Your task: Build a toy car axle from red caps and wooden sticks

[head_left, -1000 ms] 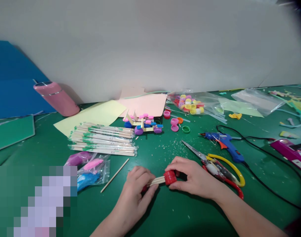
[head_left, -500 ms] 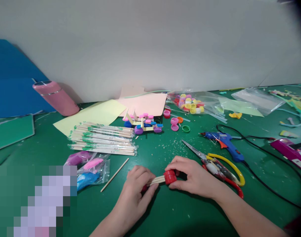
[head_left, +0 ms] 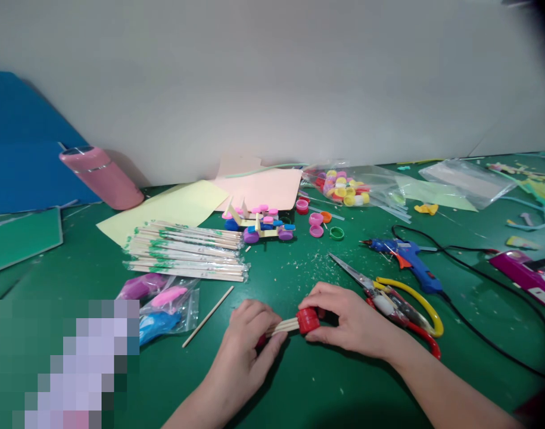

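Observation:
A few thin wooden sticks lie side by side between my hands, low over the green table. At their right end sit red bottle caps, pinched between the thumb and fingers of my right hand. My left hand is closed round the other end of the sticks, where a bit of red shows under the fingers; most of that end is hidden. A single loose stick lies left of my left hand. Beside my right wrist rest scissors with yellow and red handles.
Wrapped chopsticks and bagged clay lie to the left. Small toy cars and loose caps stand behind my hands. A blue glue gun with its black cable is at right. A pink bottle leans at back left.

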Demonstrator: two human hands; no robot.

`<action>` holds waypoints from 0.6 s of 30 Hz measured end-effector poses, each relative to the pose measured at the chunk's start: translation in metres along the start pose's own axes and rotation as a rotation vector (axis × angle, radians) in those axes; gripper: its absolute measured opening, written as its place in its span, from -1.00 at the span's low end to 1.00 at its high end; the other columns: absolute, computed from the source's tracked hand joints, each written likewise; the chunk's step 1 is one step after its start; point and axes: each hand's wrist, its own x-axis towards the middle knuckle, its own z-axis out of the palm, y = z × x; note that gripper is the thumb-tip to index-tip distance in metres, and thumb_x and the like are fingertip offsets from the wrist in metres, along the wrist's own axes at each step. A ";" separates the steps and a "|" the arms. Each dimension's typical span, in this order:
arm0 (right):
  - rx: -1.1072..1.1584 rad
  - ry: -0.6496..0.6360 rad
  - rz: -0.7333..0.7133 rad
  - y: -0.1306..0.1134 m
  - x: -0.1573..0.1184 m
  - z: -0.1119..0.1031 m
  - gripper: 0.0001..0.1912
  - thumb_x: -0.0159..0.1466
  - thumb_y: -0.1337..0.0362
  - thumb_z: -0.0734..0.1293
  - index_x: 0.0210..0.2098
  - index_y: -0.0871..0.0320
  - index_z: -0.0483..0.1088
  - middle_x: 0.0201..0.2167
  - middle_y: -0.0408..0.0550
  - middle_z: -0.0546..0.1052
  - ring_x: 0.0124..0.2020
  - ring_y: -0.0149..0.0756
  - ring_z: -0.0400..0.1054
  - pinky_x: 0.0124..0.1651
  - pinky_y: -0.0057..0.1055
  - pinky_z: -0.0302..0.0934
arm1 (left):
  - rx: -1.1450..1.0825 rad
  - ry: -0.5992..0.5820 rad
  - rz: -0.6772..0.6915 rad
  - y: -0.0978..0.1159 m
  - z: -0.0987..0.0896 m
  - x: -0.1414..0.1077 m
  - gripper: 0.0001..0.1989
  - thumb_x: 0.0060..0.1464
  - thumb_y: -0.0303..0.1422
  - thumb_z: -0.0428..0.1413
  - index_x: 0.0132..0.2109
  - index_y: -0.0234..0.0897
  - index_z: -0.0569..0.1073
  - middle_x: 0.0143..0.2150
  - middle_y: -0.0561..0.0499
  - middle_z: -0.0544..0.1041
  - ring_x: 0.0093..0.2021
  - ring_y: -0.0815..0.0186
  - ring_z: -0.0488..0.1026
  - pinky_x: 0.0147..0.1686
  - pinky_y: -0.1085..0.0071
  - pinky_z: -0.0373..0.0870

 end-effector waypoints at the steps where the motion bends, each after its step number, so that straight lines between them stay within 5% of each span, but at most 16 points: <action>1: -0.001 -0.001 0.000 0.000 0.000 0.000 -0.76 0.13 0.20 0.36 -0.20 0.09 0.39 -0.31 -0.13 0.39 -0.30 -0.33 0.29 -0.23 -0.44 0.13 | -0.001 -0.003 0.000 0.000 0.000 0.000 -0.89 0.11 -0.41 -0.02 -0.32 -0.26 0.39 -0.37 -0.05 0.41 -0.30 0.23 0.31 -0.30 0.29 0.25; 18: -0.001 0.003 0.001 0.000 0.001 0.000 -0.77 0.13 0.19 0.36 -0.21 0.09 0.39 -0.31 -0.13 0.39 -0.30 -0.32 0.29 -0.22 -0.43 0.14 | -0.006 -0.002 -0.002 0.001 0.000 -0.002 -0.90 0.11 -0.41 -0.02 -0.32 -0.26 0.39 -0.37 -0.04 0.41 -0.31 0.23 0.31 -0.31 0.29 0.25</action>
